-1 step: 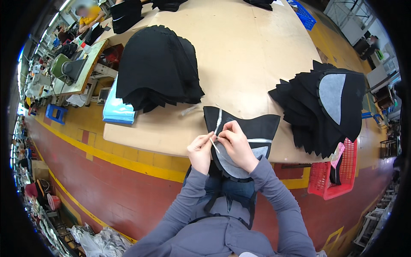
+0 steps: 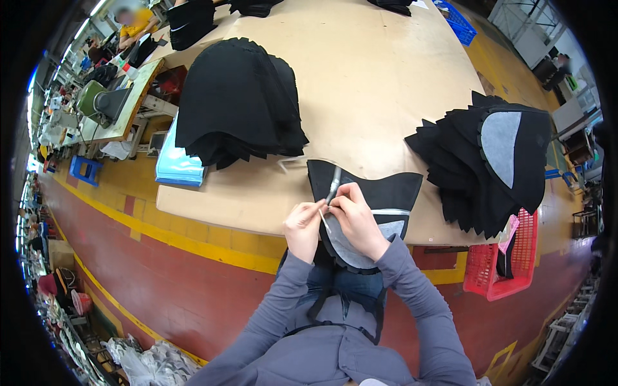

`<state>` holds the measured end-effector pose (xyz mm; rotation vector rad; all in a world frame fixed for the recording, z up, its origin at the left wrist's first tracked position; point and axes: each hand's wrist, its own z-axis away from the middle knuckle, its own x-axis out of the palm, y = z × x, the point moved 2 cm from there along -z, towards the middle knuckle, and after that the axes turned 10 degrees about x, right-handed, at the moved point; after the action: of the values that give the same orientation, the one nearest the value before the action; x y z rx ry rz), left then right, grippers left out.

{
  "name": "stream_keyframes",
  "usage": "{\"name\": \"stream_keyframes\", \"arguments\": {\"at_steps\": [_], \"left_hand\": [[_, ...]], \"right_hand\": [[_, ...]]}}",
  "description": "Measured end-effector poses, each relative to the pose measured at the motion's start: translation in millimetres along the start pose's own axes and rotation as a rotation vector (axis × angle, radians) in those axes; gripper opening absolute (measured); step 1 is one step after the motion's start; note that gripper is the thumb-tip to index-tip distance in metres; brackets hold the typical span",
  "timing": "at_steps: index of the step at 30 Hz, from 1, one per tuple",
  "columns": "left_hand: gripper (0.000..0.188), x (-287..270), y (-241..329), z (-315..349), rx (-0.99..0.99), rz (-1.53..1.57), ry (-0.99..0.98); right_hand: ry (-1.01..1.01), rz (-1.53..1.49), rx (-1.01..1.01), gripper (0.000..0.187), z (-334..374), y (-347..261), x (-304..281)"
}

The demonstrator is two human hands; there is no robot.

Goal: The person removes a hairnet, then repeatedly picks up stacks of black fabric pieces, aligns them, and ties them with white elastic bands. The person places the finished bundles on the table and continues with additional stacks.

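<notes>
A narrow white strip (image 2: 335,175) runs between my two hands, one end standing up past the fingers and another hanging below them. My left hand (image 2: 302,225) is closed, thumb and fingertips pinching the strip. Beside it my right hand (image 2: 355,219) pinches the same strip, the fingertips of both hands nearly touching. Under the hands lies a black fabric piece (image 2: 386,188) with a grey rounded patch (image 2: 344,241) and a white line across it. Its near end hangs over the table edge toward my lap. The exact grip is partly hidden by the fingers.
Stacks of black fabric pieces (image 2: 235,96) lie on the tan table (image 2: 360,77) at left; another stack (image 2: 483,154) with a grey patch is at right. A light blue packet (image 2: 180,164) sits at the left edge. A red basket (image 2: 476,273) stands below the right edge.
The upper part of the white strip has shifted slightly right, and a loose strip near the left stack has moved a little. Both hands keep their pinch.
</notes>
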<state>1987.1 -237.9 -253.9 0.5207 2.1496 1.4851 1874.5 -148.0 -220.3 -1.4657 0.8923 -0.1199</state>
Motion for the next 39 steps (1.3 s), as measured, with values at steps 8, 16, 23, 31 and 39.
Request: {"name": "stream_keyframes", "arguments": {"at_steps": [8, 16, 23, 31, 39], "left_hand": [[0.02, -9.7, -12.7, -4.6, -0.424, 0.711, -0.25], [0.024, -6.7, -17.3, -13.1, -0.359, 0.597, -0.102], [0.022, 5.5, -83.8, -13.1, -0.447, 0.664, 0.195], [0.028, -7.0, -57.5, -39.1, -0.425, 1.179, 0.233], [0.026, 18.8, -86.1, -46.2, -0.599, 1.015, 0.505]], "right_hand": [[-0.013, -0.105, 0.008, 0.022, -6.4, -4.7, -9.3], [-0.255, -0.186, 0.102, 0.017, -3.4, -1.9, -20.7], [-0.422, 0.228, -0.074, 0.021, 16.9, 14.4, -72.0], [-0.553, -0.514, 0.052, 0.018, -0.8, 20.3, -46.8], [-0.251, -0.49, 0.091, 0.044, -0.7, 20.3, -37.2]]}}
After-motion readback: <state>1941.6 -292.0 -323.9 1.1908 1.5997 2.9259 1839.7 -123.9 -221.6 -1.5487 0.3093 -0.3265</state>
